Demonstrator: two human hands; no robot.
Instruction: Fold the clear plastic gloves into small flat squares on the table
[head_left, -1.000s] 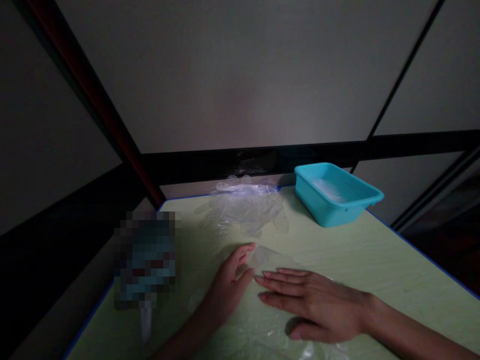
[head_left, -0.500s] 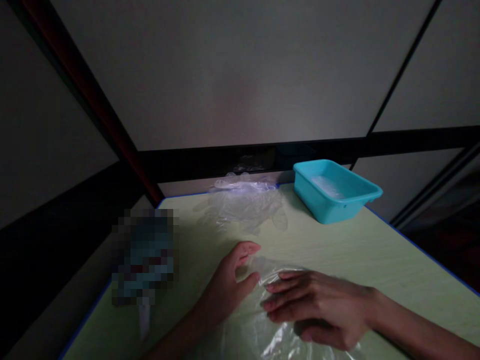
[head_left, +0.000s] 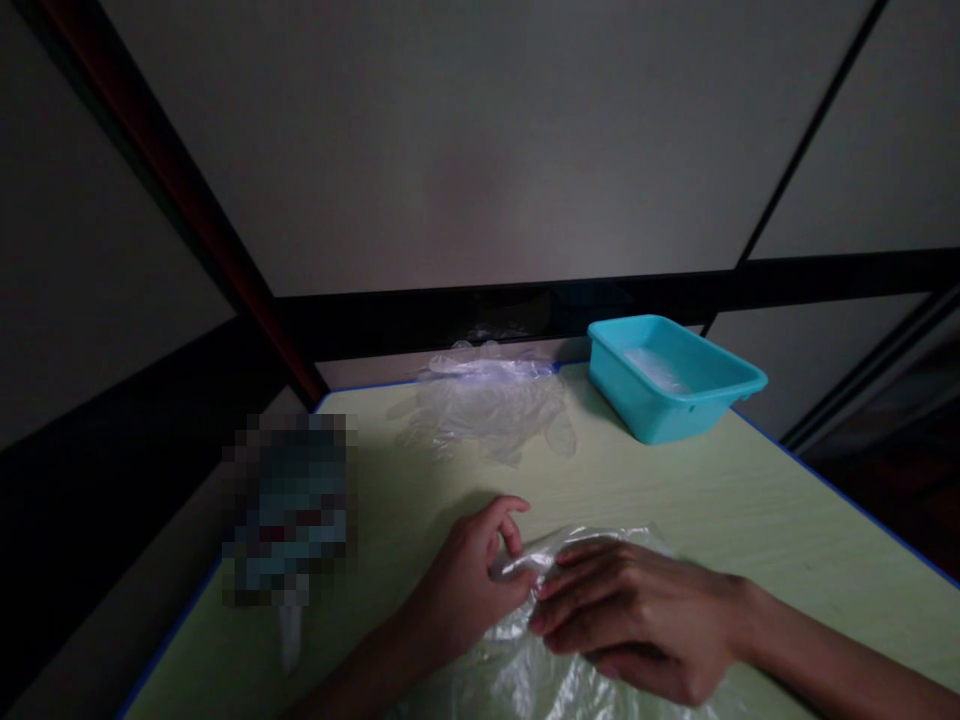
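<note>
Evidently, two hands are working over a sheet of see-through plastic film (head_left: 540, 680), which is lying crumpled and shiny on the near part of the pale green worktop (head_left: 787, 530). The left hand (head_left: 476, 580) is curving beside the film's far left edge; its grip is standing parted, thumb and forefinger tips well apart, with a fold of film lying between them but not visibly pinched. The right hand (head_left: 637, 610) is bending its fingers down over the film, palm side hidden, so I cannot tell how closed that grip is or whether it is holding any plastic. Such thin film is probably clinging and creasing easily, so handling it well is calling for light fingertips: one hand pressing flat as an anchor, the other pinching just the edge and easing it slowly, without tugging against the anchor. Farther back, a heap of see-through plastic gloves (head_left: 491, 405) is lying near the wall, and a turquoise tub (head_left: 679, 422) is sitting to its right, holding some pale plastic (head_left: 652, 370). On the left, a pixelated object (head_left: 292, 510) is standing beyond telling.
</note>
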